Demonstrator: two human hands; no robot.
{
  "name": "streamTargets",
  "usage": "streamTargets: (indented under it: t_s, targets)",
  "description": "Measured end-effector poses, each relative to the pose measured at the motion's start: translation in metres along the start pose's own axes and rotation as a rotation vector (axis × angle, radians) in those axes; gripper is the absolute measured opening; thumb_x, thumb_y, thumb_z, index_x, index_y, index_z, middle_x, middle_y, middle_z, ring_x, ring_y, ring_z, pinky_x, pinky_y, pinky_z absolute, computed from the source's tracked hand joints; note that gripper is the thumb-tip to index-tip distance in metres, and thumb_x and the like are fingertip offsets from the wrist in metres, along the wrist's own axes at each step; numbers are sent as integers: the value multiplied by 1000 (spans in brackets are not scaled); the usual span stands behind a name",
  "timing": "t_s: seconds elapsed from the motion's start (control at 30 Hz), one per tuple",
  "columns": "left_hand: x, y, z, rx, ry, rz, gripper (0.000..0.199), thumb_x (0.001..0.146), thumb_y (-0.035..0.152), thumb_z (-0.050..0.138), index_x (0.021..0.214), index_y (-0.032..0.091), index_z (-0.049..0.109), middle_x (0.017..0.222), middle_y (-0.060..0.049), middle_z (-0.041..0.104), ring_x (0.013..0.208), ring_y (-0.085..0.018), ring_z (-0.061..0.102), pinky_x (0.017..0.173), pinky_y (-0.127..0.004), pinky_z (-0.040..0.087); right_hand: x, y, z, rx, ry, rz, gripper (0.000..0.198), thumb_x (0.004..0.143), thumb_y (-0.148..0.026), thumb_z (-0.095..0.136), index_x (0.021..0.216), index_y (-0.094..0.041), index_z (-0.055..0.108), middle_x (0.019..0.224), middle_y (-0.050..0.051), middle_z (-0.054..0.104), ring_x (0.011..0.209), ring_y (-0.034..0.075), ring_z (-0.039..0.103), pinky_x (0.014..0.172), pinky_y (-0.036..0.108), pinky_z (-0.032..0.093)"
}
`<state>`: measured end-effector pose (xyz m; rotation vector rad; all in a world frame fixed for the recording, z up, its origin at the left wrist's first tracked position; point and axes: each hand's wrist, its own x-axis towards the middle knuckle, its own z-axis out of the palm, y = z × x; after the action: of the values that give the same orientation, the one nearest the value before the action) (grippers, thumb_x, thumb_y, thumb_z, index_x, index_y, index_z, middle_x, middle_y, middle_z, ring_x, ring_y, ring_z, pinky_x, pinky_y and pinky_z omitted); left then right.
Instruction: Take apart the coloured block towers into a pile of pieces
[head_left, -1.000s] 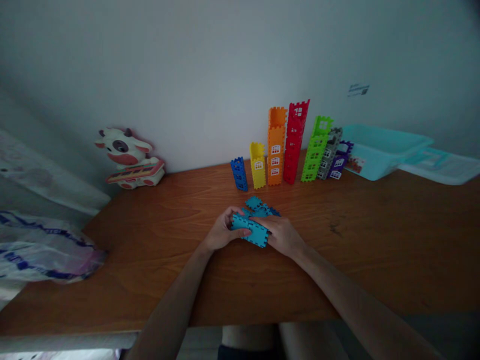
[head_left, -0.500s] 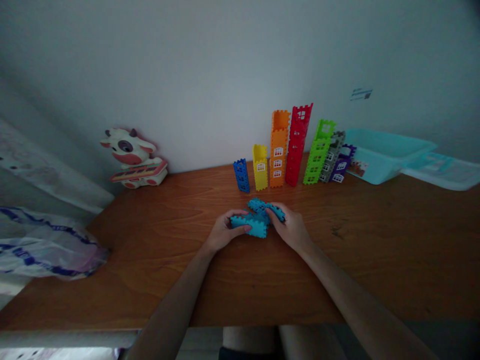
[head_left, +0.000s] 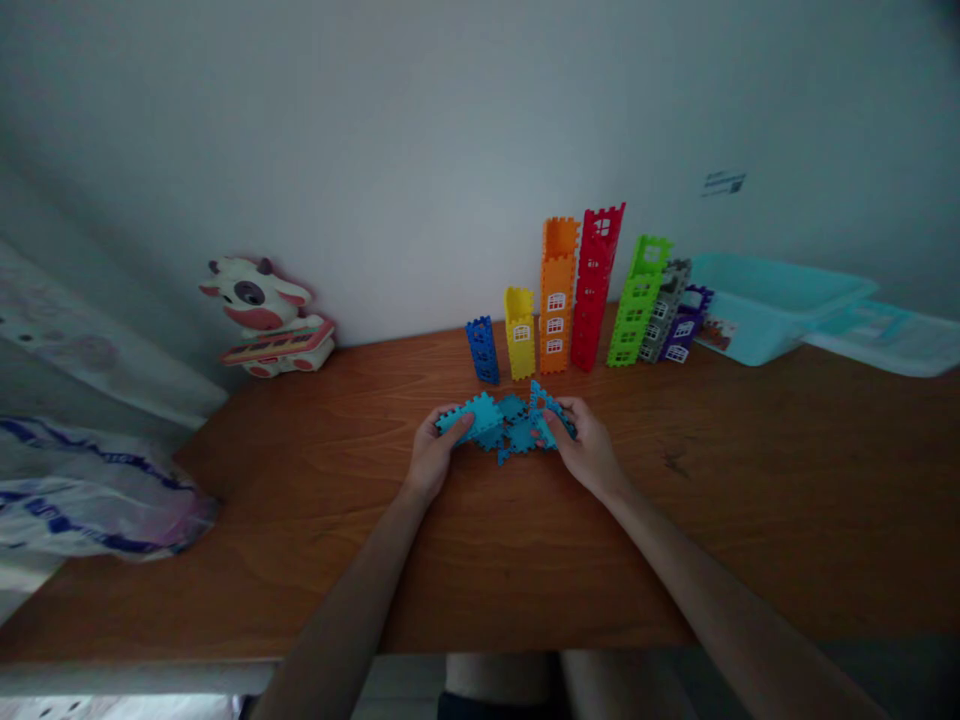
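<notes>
A reddish-brown wooden counter [head_left: 300, 520] with visible grain stretched across a dimly lit room, its far side meeting a plain, pale blue-grey wall [head_left: 420, 140]. A small printed label [head_left: 724, 183] was on the wall at the upper right, and a dark mark [head_left: 675, 462] stained the wood right of centre. Pale fabric [head_left: 90, 340] ran down the left side, above a clear plastic bag [head_left: 90, 490] with dark blue print that lay over the counter's left end. Near the wall on the left sat a toy cow [head_left: 262, 305] with a small keyboard.

Right of centre, seven castle-like towers stood in a row: blue [head_left: 484, 350], yellow [head_left: 521, 350], orange [head_left: 556, 310], red [head_left: 596, 290], green [head_left: 637, 310], grey [head_left: 664, 315] and purple [head_left: 685, 328]. Beside the purple one was an open turquoise box [head_left: 757, 335], with a translucent lid [head_left: 892, 342] to its right.

At the middle of the counter, in front of the towers, two bare hands worked. The left hand's [head_left: 430, 455] grip pinched a light blue block [head_left: 480, 412], thumb on top; the right hand's [head_left: 592, 455] grip pinched a blue notched piece [head_left: 547, 428], tilted upward. Loose blue panels [head_left: 519, 437] lay between the hands in a small heap. The person's legs showed below the counter's near edge
</notes>
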<state>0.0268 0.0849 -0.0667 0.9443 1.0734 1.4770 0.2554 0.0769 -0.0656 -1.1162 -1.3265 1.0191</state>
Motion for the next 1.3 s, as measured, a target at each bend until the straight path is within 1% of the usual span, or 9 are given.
streamTargets:
  t_s: [0.13, 0.33, 0.5, 0.63, 0.73, 0.87, 1.03, 1.17, 1.3]
  targets:
    - [-1, -2, -1, 92, -16, 38, 42, 64, 40, 89, 94, 18, 68, 87, 1, 68, 74, -11, 60, 73, -23, 48, 2, 6, 1, 71, -2, -3, 42, 89, -61, 58, 108, -25, 48, 95, 8, 74, 77, 24, 75, 74, 42, 62]
    - [-6, 1, 2, 194, -46, 62, 42, 65, 44, 87, 94, 19, 68, 85, 1, 67, 74, -12, 59, 72, -24, 47, -2, -1, 1, -27, -3, 27, 44, 90, -65, 53, 103, -23, 52, 74, 3, 71, 64, 22, 70, 60, 35, 58]
    - [-8, 4, 4, 257, -54, 80, 41, 66, 46, 86, 93, 19, 68, 85, 0, 66, 74, -13, 58, 72, -24, 47, -5, -8, 0, -129, -28, -44, 40, 93, -61, 54, 97, -22, 57, 61, 0, 67, 50, 17, 64, 49, 27, 50]
    - [-8, 5, 5, 272, -49, 88, 40, 66, 46, 86, 91, 20, 69, 84, 0, 66, 73, -13, 58, 71, -24, 47, -6, -10, -1, -161, 4, -71, 38, 93, -59, 55, 99, -22, 61, 56, -2, 65, 45, 16, 60, 44, 25, 47]
    - [-8, 5, 4, 282, -53, 87, 41, 66, 47, 85, 92, 20, 69, 83, 0, 67, 72, -14, 59, 70, -24, 47, -6, -12, -2, -186, 22, -79, 39, 93, -59, 55, 99, -21, 64, 53, -2, 63, 44, 16, 60, 43, 25, 45]
    - [-8, 4, 4, 293, -49, 90, 41, 67, 47, 85, 94, 20, 70, 85, 0, 68, 74, -14, 60, 72, -24, 48, -6, -13, -2, -223, 36, -119, 38, 93, -57, 56, 99, -21, 66, 52, -3, 61, 46, 17, 61, 49, 27, 48]
    - [-8, 2, 3, 275, -33, 88, 42, 67, 46, 85, 96, 19, 69, 86, 0, 68, 75, -13, 60, 73, -24, 48, -7, -12, -1, -260, 68, -159, 37, 93, -57, 56, 98, -22, 67, 51, -3, 60, 45, 17, 60, 49, 27, 48]
    - [-8, 3, 3, 172, -42, 84, 43, 65, 44, 87, 94, 19, 68, 85, 1, 67, 73, -12, 59, 71, -22, 48, -7, -12, 0, -236, 60, -141, 39, 93, -58, 55, 100, -22, 67, 49, -4, 59, 45, 18, 61, 49, 28, 48]
    - [-12, 5, 4, 41, -112, -20, 49, 57, 48, 91, 89, 18, 70, 80, 1, 67, 69, -12, 59, 70, -25, 48, -8, -11, -1, -214, 19, -125, 37, 95, -55, 52, 107, -22, 62, 64, 0, 69, 54, 20, 68, 56, 30, 54]
